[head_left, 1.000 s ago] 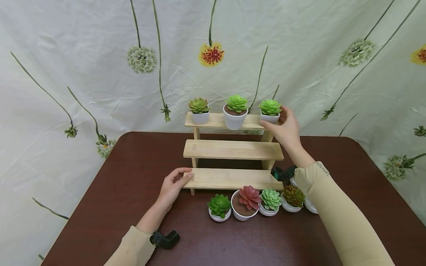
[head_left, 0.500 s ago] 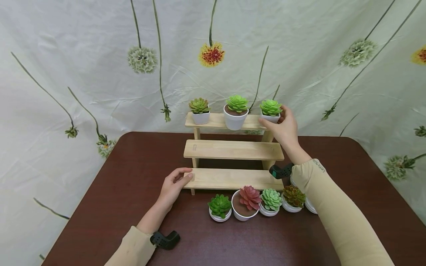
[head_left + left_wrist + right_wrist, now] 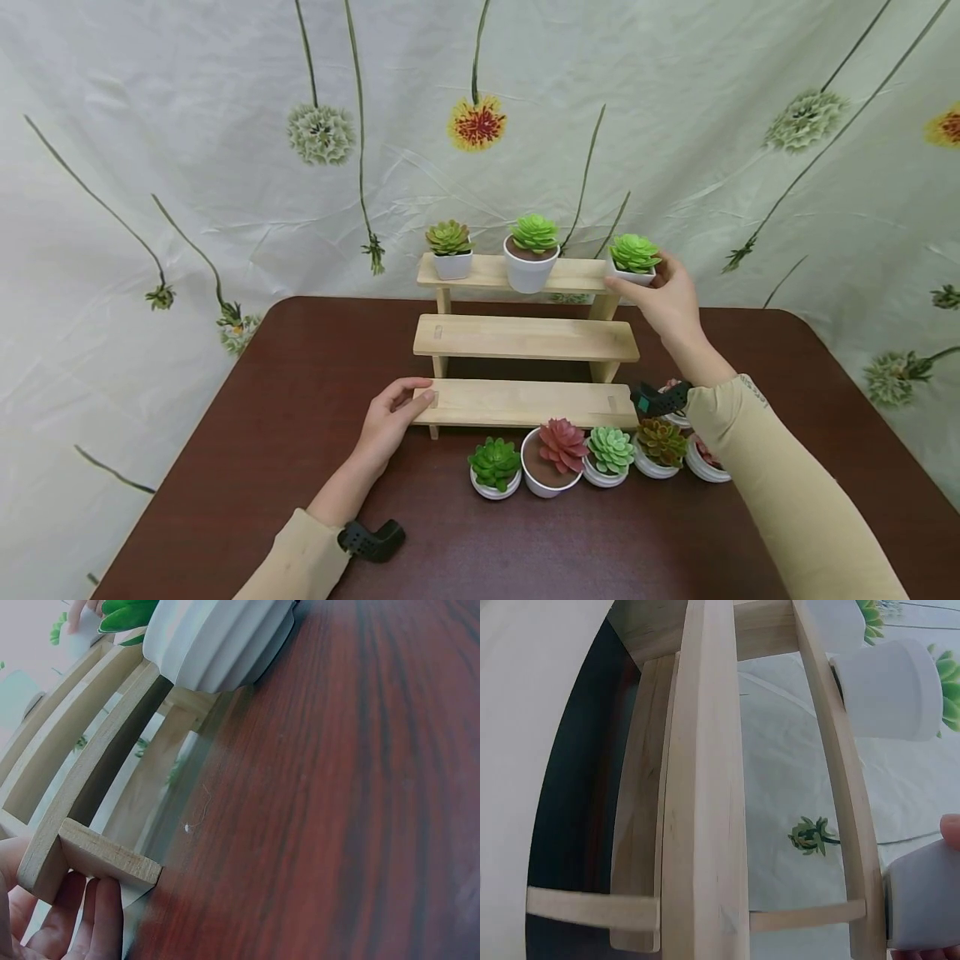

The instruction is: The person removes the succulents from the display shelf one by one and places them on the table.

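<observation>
my right hand, the nearer, pinches the potted light-green succulent at the right end of the crosswise top shelf; my left hand grips the bottom shelf at its left end.

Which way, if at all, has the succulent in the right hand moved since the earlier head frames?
Yes, rightward in the head view: the succulent is nearer the right end of the top shelf, farther from the middle pot.
</observation>
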`<state>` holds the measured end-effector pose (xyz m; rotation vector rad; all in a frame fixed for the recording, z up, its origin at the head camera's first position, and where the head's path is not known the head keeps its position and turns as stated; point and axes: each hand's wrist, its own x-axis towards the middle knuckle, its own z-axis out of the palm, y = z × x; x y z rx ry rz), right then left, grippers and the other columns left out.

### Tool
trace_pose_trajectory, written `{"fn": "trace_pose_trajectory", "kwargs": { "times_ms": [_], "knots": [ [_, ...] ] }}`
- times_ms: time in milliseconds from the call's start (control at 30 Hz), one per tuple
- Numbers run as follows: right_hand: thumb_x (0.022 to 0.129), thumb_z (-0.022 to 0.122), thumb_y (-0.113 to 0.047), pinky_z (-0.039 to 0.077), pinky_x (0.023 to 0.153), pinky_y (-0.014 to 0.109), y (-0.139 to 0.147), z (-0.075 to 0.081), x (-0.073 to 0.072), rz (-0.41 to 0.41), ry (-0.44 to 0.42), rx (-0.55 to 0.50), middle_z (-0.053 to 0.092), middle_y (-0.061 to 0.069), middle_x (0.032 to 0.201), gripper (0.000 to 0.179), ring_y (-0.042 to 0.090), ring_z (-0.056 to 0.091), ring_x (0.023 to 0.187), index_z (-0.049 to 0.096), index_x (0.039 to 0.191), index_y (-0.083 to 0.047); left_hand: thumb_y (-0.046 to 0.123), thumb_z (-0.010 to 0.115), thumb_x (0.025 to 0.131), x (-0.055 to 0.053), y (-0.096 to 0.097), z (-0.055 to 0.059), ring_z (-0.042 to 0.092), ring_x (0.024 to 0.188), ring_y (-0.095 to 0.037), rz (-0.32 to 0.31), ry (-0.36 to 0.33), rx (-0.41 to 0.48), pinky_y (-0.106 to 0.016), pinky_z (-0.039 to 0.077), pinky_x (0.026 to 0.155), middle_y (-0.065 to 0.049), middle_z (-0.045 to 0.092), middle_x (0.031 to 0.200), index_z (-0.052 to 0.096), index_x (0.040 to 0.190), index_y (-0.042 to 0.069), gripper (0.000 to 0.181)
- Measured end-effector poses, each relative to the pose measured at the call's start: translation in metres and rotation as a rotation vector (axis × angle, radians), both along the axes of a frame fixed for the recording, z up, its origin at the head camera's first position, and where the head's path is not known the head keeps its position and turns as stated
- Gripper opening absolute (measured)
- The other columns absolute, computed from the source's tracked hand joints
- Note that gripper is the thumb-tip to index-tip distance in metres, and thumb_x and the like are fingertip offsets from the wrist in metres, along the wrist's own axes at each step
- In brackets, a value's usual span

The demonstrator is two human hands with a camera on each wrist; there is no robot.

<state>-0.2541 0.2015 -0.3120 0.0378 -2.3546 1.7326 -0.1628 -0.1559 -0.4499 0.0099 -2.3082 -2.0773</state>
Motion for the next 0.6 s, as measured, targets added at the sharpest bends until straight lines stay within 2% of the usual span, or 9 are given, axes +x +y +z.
{"fn": "trace_pose_trajectory", "kwargs": {
  "times_ms": [100,167,267,333,400,467,533,600],
  "knots": [
    [0.065,0.079,-0.032,0.042,0.085,0.037,0.025,-0.022,-0.019,-0.001,0.024,-0.024,0.042,0.005,0.129,0.082,0.019,0.045,0.114,0.036,0.134,-0.018,0.03,0.066,0.081,0.001,0.001,0.004,0.047,0.1,-0.015,-0.002,-0.018,0.002,-0.025,0.038,0.08,-0.004,0.056,0.11,0.061,0.108,0.011,0.034],
    [0.064,0.081,-0.025,0.044,0.082,0.032,0.046,-0.043,-0.036,-0.002,0.038,-0.083,0.041,0.002,0.13,0.083,0.016,0.044,0.114,0.036,0.134,-0.02,0.025,0.065,0.082,0.001,0.001,0.006,0.047,0.099,-0.017,-0.004,-0.025,0.005,-0.026,0.038,0.08,-0.006,0.056,0.111,0.06,0.109,0.01,0.031],
    [0.065,0.08,-0.027,0.042,0.085,0.035,0.059,-0.046,-0.033,-0.035,0.013,-0.042,0.038,0.001,0.133,0.085,0.017,0.041,0.118,0.033,0.135,-0.022,0.019,0.063,0.084,0.001,0.001,0.008,0.046,0.106,-0.017,-0.009,-0.026,0.0,-0.03,0.037,0.084,-0.007,0.055,0.114,0.059,0.11,0.007,0.029],
    [0.065,0.08,-0.026,0.042,0.085,0.032,0.062,-0.042,-0.022,-0.056,0.017,-0.039,0.039,0.002,0.131,0.084,0.016,0.041,0.117,0.033,0.135,-0.021,0.019,0.063,0.084,0.001,0.001,0.009,0.042,0.112,-0.017,-0.011,-0.025,-0.002,-0.033,0.035,0.087,-0.007,0.053,0.117,0.059,0.11,0.007,0.029],
    [0.066,0.078,-0.033,0.04,0.087,0.036,0.053,-0.023,0.002,-0.087,-0.002,0.039,0.04,0.004,0.131,0.084,0.018,0.042,0.117,0.032,0.136,-0.019,0.021,0.063,0.084,0.001,0.0,0.008,0.039,0.116,-0.016,-0.013,-0.025,0.001,-0.035,0.033,0.09,-0.006,0.052,0.118,0.059,0.11,0.007,0.03],
    [0.068,0.077,-0.033,0.04,0.087,0.035,0.047,-0.01,0.02,-0.109,-0.012,0.071,0.04,0.006,0.13,0.084,0.02,0.043,0.115,0.031,0.137,-0.017,0.025,0.064,0.083,0.001,-0.001,0.006,0.038,0.118,-0.015,-0.015,-0.023,0.006,-0.035,0.031,0.092,-0.005,0.052,0.119,0.06,0.11,0.009,0.031],
    [0.071,0.075,-0.032,0.039,0.087,0.036,0.045,-0.001,0.034,-0.122,-0.04,0.102,0.038,0.007,0.131,0.084,0.021,0.042,0.116,0.027,0.138,-0.015,0.028,0.065,0.082,0.0,-0.001,0.003,0.039,0.117,-0.015,-0.017,-0.019,0.008,-0.035,0.031,0.092,-0.004,0.052,0.118,0.06,0.11,0.01,0.033],
    [0.072,0.074,-0.03,0.039,0.087,0.035,0.051,-0.001,0.039,-0.132,-0.061,0.107,0.036,0.008,0.132,0.084,0.022,0.042,0.116,0.025,0.139,-0.014,0.029,0.065,0.082,-0.001,-0.001,0.002,0.04,0.115,-0.014,-0.018,-0.018,0.004,-0.035,0.032,0.091,-0.003,0.053,0.118,0.06,0.11,0.011,0.034]
  ]
}}
